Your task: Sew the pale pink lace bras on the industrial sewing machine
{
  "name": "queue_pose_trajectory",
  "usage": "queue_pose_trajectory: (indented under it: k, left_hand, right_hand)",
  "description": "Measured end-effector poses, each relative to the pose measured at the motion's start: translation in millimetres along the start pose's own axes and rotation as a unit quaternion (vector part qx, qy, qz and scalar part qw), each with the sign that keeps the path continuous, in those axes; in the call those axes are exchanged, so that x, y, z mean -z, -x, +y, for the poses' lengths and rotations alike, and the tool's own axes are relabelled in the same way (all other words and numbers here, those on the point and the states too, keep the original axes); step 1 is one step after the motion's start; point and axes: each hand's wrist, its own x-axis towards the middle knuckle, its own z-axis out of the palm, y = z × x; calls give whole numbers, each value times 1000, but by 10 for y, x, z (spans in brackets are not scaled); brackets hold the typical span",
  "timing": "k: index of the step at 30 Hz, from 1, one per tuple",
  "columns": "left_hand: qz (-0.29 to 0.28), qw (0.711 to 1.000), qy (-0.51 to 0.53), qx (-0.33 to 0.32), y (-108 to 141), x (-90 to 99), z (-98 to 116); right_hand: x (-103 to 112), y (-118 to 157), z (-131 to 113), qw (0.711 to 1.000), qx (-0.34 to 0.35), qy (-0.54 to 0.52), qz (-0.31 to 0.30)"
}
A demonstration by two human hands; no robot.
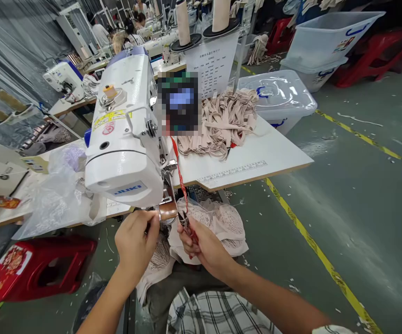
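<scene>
My right hand (206,246) is closed around small dark thread snips (184,221), their tips pointing up beside the sewing machine's free arm. A red braided cord (181,178) hangs from above down to the snips. My left hand (136,239) is pinched at the left end of a brown, shiny part (168,210) under the needle area; whatever its fingertips hold is hidden. The white sewing machine (124,162) stands directly above both hands. Beige lace bras (226,222) lie over my lap, behind and below the right hand.
A heap of beige fabric strips (228,116) covers the back of the white table (277,155). Clear plastic bags (63,185) lie left of the machine. A red stool (42,266) stands lower left. Lidded plastic bins (280,95) stand behind; other people sit at machines far back.
</scene>
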Motion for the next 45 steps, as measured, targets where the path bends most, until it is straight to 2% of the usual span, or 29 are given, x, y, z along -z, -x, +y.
queue_pose_trajectory:
  k: [3,6,13,16,18,21,24,27,30,33,35,37,39,41,42,43,45]
  left_hand:
    - [8,994,-8,107,-78,-65,-82]
    - [-2,986,3,165,-115,-111,-108]
    - [-8,984,6,176,-128,-182,-96]
    - [-3,984,-2,175,-132,-203,-111]
    - [1,985,-3,174,-129,-210,-120]
    - [3,986,-9,167,-117,-217,-126]
    - [5,987,-15,157,-107,-235,-136]
    - [15,989,-28,145,-110,-262,-151]
    - [38,992,-55,102,-107,-274,-163]
    - [67,995,-69,36,-56,-248,-161]
    - [64,995,-67,-37,11,-216,-154]
    - [43,988,-44,-141,84,-189,-146]
    - [4,970,-1,-243,137,-178,-140]
    - [-40,955,42,-290,152,-181,-138]
    - [-53,953,53,-294,142,-186,-143]
    - [-51,955,58,-288,122,-191,-154]
    - [-18,964,56,-259,66,-199,-187]
  right_hand:
    - [69,-16,-8,998,5,56,8]
    - [123,-38,0,992,8,121,17]
    - [165,-110,-1,988,32,149,37]
    - [165,-178,-46,970,80,226,44]
    - [149,-268,-100,937,144,312,62]
    - [105,-468,-185,856,271,431,89]
    - [73,-675,-236,780,363,505,74]
    - [73,-804,-246,728,408,547,63]
    - [82,-854,-244,680,448,578,58]
    - [92,-833,-239,656,451,602,55]
    - [119,-736,-232,679,421,600,39]
    - [176,-537,-231,748,339,570,-5]
    - [277,-243,-257,833,189,514,-82]
    - [435,65,-337,886,17,440,-145]
    - [534,183,-399,911,-26,389,-134]
    - [637,258,-471,941,-27,327,-79]
    - [807,264,-598,957,-11,289,-35]
